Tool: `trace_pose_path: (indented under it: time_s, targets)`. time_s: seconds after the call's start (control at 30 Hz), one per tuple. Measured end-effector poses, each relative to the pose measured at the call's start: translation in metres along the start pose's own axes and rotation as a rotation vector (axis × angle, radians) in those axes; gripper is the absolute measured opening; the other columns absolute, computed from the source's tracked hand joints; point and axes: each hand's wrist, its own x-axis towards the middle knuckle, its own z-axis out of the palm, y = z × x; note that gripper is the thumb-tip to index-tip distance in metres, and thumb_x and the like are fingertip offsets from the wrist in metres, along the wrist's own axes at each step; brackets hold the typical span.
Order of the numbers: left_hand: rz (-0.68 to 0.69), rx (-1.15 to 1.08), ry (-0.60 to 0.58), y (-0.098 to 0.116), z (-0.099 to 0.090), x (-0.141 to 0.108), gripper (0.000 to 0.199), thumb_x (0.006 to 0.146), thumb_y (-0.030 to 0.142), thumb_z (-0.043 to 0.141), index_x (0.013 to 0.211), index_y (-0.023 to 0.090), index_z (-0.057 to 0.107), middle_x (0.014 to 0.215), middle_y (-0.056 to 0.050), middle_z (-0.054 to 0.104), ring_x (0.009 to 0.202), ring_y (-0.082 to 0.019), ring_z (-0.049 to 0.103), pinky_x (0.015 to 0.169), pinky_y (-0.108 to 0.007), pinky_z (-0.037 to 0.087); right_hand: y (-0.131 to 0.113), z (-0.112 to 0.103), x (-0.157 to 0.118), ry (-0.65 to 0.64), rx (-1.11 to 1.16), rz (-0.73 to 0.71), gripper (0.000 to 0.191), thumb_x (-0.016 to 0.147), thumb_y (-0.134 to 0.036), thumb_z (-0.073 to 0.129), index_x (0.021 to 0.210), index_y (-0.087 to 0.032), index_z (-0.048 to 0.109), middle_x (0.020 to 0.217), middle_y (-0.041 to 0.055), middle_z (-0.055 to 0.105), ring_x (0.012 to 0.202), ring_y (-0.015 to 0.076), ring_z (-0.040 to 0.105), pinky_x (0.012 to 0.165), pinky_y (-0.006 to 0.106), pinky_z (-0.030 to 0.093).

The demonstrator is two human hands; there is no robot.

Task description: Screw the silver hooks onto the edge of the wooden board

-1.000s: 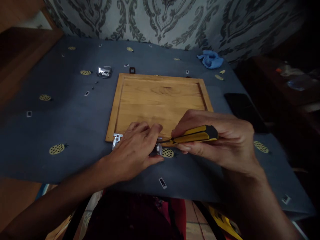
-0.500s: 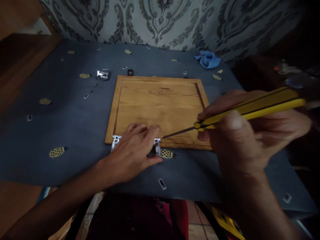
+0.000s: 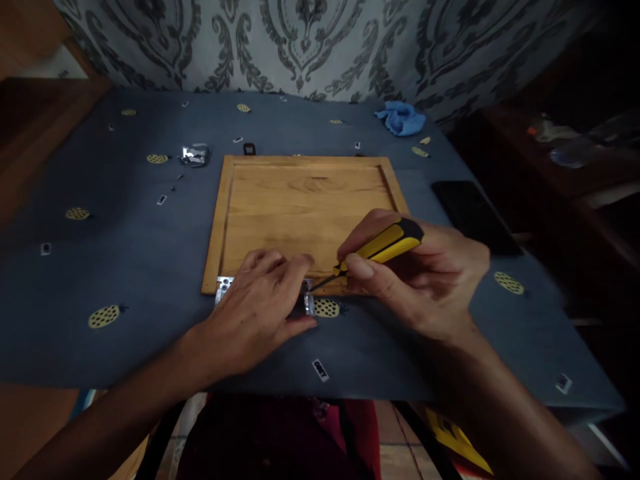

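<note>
Head view: the left hand (image 3: 255, 303) lies over the near edge of a flat rectangular light-brown wooden panel (image 3: 305, 207); fingers bent onto the wood, thumb spread from the index finger. Can't tell if they pinch anything under the palm. Shiny silver metal hinge parts show on both sides: one (image 3: 223, 288) left of the left fingers, at the panel's near-left corner, another (image 3: 309, 304) between index finger and thumb.

The right hand (image 3: 425, 280), right of the left fingers, pinches a yellow-and-black-handled screwdriver (image 3: 393, 243); tip at the hinge part by the left index finger.

The panel's far edge lies well beyond both hands' fingers. The desk (image 3: 145, 280), under blue-grey pineapple-print cloth, runs wide left of the left fingers; shorter strip between left thumb and near edge, left forearm crossing that edge.

Right of the right fingers: flat black phone-like slab (image 3: 475, 217). Beyond them: crumpled light-blue cloth (image 3: 401, 120). Far-left of the left fingers: loose silver metal piece (image 3: 195, 155), tiny dark screw-like bits (image 3: 180, 177) near it; black square ring (image 3: 249, 149) just past the panel. In the way: right fingers over the panel's near-right part, left hand hiding the middle metalwork.
</note>
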Motion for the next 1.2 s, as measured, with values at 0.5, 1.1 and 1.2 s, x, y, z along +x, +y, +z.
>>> trace_pose_path:
  time_s: [0.5, 1.1, 1.2]
  targets:
    - [0.019, -0.008, 0.016, 0.0, 0.002, 0.0, 0.058, 0.084, 0.035, 0.076, 0.128, 0.017, 0.044, 0.107, -0.008, 0.067, 0.109, -0.03, 0.059, 0.093, -0.045, 0.046, 0.006, -0.003, 0.001, -0.139, 0.032, -0.096, 0.01, 0.083, -0.023, 0.077, 0.081, -0.022, 0.067, 0.075, 0.0006, 0.067, 0.063, 0.015, 0.061, 0.056, 0.03, 0.046]
    - [0.003, -0.008, -0.001, 0.0, 0.001, 0.001, 0.055, 0.085, 0.036, 0.074, 0.126, 0.018, 0.043, 0.113, -0.009, 0.066, 0.111, -0.03, 0.059, 0.095, -0.045, 0.046, -0.006, -0.017, 0.001, -0.301, -0.097, -0.039, 0.026, 0.092, -0.026, 0.067, 0.118, -0.029, 0.071, 0.091, 0.0025, 0.073, 0.071, 0.0158, 0.071, 0.067, 0.029, 0.058]
    - [-0.01, -0.01, -0.014, 0.0, 0.001, 0.001, 0.053, 0.086, 0.036, 0.074, 0.126, 0.02, 0.043, 0.113, -0.009, 0.067, 0.11, -0.03, 0.059, 0.094, -0.045, 0.046, -0.006, -0.019, 0.0, -0.318, -0.116, -0.012, 0.033, 0.091, -0.028, 0.068, 0.124, -0.031, 0.069, 0.095, 0.0032, 0.075, 0.073, 0.0175, 0.072, 0.067, 0.031, 0.059]
